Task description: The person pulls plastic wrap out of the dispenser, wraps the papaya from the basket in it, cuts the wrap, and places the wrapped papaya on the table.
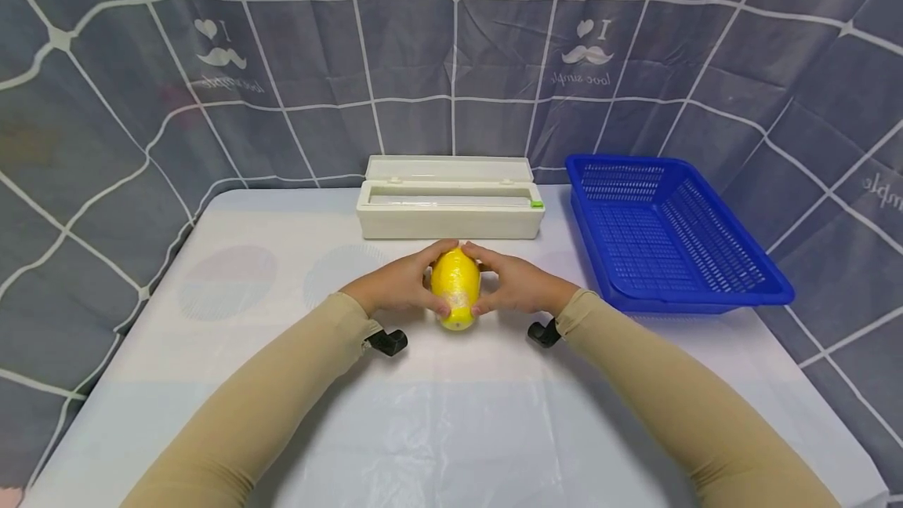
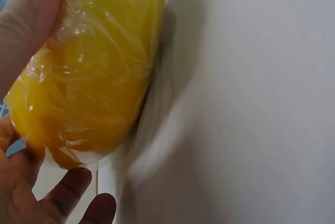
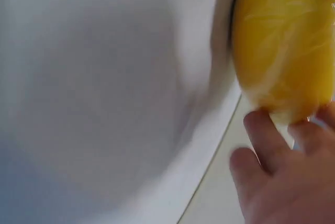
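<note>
A yellow, oval, fruit-like thing (image 1: 455,281), wrapped in clear cling film, sits near the middle of the table between both hands. The film shows creases and shiny folds in the left wrist view. My left hand (image 1: 405,281) grips its left side, thumb (image 2: 31,25) on the near end and fingers around the far end. From the other side my right hand (image 1: 518,281) holds it the same way. In the right wrist view, fingertips (image 3: 256,119) reach the far end of the film. Just behind the hands stands a white cling film box (image 1: 451,223) with its lid raised.
A blue plastic basket (image 1: 705,300) stands at the right of the table. The cling film box carries a green slider (image 1: 537,204) at its right end. A grey checked curtain (image 1: 494,45) encloses the back and sides of the white-covered table (image 1: 423,429).
</note>
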Available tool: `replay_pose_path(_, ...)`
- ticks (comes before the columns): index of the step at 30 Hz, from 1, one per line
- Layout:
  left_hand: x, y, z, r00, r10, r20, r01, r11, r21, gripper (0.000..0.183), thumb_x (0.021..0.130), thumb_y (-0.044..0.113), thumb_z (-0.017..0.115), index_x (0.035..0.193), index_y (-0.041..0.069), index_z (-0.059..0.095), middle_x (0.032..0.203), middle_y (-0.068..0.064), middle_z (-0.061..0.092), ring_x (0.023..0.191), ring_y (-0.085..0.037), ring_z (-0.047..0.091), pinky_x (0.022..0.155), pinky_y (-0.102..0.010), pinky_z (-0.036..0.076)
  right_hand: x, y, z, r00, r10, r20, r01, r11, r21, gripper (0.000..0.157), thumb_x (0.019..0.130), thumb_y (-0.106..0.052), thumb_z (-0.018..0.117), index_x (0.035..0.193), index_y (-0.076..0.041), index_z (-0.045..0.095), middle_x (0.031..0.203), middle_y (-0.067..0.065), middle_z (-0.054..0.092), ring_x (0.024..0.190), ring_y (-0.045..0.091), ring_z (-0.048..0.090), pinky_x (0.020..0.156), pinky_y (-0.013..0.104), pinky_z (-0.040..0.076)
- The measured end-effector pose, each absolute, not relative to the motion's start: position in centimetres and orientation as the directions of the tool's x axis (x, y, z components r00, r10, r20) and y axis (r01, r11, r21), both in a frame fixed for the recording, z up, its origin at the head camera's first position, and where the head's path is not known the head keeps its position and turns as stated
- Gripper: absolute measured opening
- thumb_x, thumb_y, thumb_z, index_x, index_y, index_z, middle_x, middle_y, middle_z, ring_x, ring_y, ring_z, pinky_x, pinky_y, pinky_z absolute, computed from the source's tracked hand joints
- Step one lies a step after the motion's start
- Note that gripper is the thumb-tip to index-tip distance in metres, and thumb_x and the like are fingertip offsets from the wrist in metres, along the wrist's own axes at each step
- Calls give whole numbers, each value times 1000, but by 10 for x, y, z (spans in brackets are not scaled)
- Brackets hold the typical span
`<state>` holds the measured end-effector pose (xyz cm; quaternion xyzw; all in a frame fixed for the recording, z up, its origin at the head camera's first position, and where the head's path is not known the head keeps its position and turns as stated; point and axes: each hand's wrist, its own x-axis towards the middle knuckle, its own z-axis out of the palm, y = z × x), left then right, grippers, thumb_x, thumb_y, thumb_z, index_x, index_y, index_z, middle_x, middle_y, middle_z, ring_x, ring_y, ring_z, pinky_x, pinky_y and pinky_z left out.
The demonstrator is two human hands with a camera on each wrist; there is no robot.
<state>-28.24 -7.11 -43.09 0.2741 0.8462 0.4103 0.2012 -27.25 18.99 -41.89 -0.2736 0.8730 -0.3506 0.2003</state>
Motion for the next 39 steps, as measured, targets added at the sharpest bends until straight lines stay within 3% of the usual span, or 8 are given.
replay_pose_path(9,-278,-73,-430,-790,599,-132,278,541,794,115,75,40,96,165,34,26,145,-6,51,126,-28,56,117,-51,43,-271,186,-417,-776,-615,-141,-351,606,-714,103,89,-30,87,169,-21,23,177,3,20,153,36,43,128,58,28)
replay_pose_path(14,-278,-74,-430,-775,612,-158,248,524,815,115,78,39,93,167,34,21,164,-4,39,139,-29,50,123,-55,36,-269,184,-419,-783,-607,-135,-342,601,-722,104,89,-26,87,169,-18,22,177,4,19,153,37,43,128,59,27)
replay_pose_path(17,-277,-72,-431,-779,607,-156,233,512,827,109,83,39,89,167,32,21,168,-2,35,140,-27,51,123,-52,39,-268,184,-420,-783,-608,-129,-343,596,-726,103,89,-26,87,169,-17,22,177,5,19,152,37,43,127,59,29)
replay_pose_path(21,-276,-68,-432,-791,598,-128,234,490,840,102,87,39,86,166,28,23,162,-4,43,132,-25,57,118,-47,46,-268,184,-421,-787,-603,-131,-340,601,-724,103,89,-27,86,169,-18,23,177,4,20,152,36,44,127,58,31)
replay_pose_path(30,-274,-70,-428,-808,568,-158,218,537,815,100,85,40,87,163,29,26,157,-6,47,133,-29,58,118,-51,46,-272,192,-419,-766,-622,-160,-293,559,-776,97,99,-27,76,171,-17,11,178,7,15,155,38,39,127,61,28)
replay_pose_path(35,-276,-82,-426,-816,547,-184,221,590,777,102,82,44,87,162,27,27,165,-4,41,148,-32,47,124,-58,36,-273,188,-424,-820,-520,-238,-277,725,-631,89,102,-23,68,170,-13,12,174,14,26,154,36,41,126,55,34)
replay_pose_path(39,-274,-92,-422,-819,541,-191,236,620,749,103,80,45,88,161,24,27,169,-2,37,154,-32,39,126,-62,30,-271,176,-430,-822,-492,-286,-315,812,-491,92,97,-29,75,168,-8,21,171,14,33,158,35,33,131,53,25)
